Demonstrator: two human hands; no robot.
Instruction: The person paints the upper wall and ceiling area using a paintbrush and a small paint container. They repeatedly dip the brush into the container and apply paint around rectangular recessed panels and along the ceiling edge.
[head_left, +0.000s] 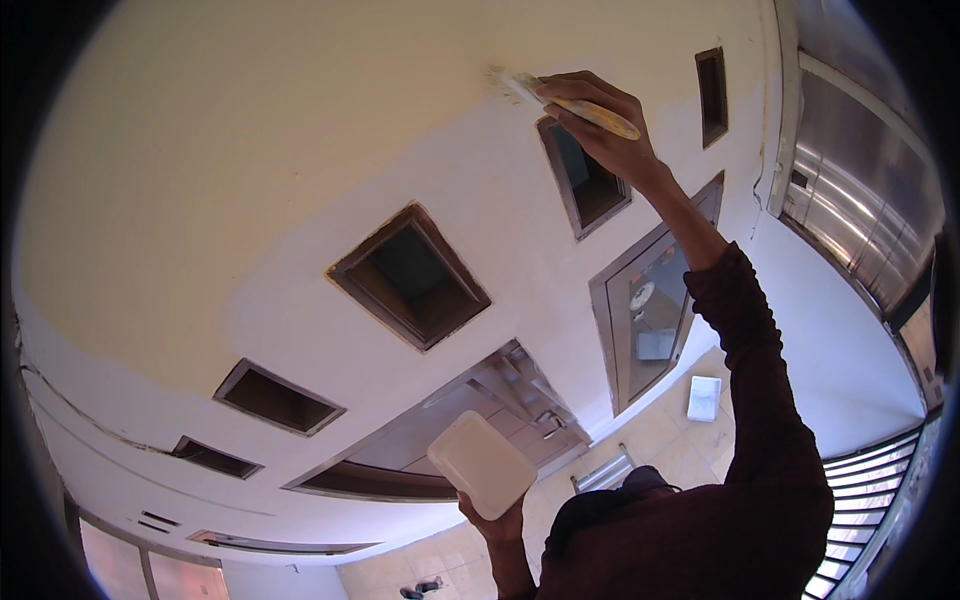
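Observation:
Raised to the wall (360, 142), my right hand (607, 120) grips a paintbrush (600, 116) by its yellowish, paint-marked handle. The bristles (504, 84) touch the wall where pale yellow paint meets a whiter area. Lower in view, my left hand (499, 517) holds up a shallow cream plastic container (484, 465); its contents cannot be made out. The wall's upper part is yellow and its lower part whitish. Just below the brush is a small framed recess (585, 176).
Other framed recesses (409, 274) and a door (487, 427) break the wall. A glazed door or window (649, 315) lies right of them. On the tiled floor stand a white container (703, 398), a metal ladder or stool (604, 472) and dark footwear (421, 587). Railings (862, 502) are at lower right.

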